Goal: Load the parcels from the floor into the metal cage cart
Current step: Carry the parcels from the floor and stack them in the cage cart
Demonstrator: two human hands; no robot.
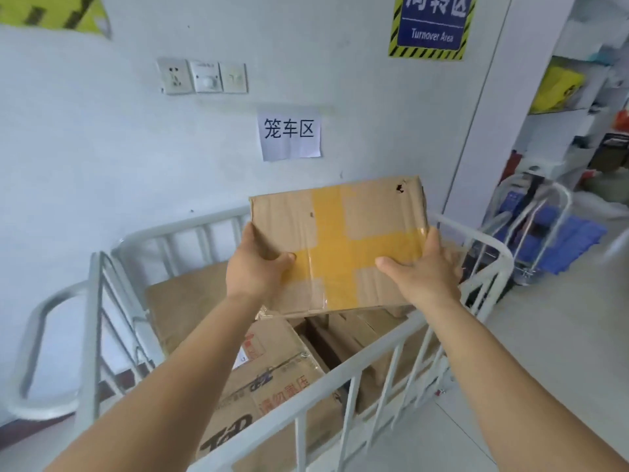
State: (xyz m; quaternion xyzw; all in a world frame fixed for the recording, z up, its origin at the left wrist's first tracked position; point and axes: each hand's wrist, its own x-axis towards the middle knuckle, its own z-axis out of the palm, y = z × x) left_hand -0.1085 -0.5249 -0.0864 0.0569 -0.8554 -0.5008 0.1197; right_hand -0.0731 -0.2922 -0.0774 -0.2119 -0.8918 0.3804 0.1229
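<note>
A flat brown cardboard parcel (pixel 340 240) with a cross of yellow tape is held in the air above the white metal cage cart (pixel 357 373). My left hand (pixel 253 264) grips its left edge and my right hand (pixel 423 267) grips its right edge, thumbs on top. Inside the cart lie several cardboard boxes: a plain one (pixel 183 301) at the left, a printed one (pixel 272 379) in front, and others (pixel 357 332) partly hidden under the held parcel.
The cart stands against a white wall with a paper sign (pixel 289 134) and sockets (pixel 204 76). A second metal trolley frame (pixel 61 335) stands at the left. A hand cart with blue fabric (pixel 551 233) and shelves (pixel 578 97) are at the right.
</note>
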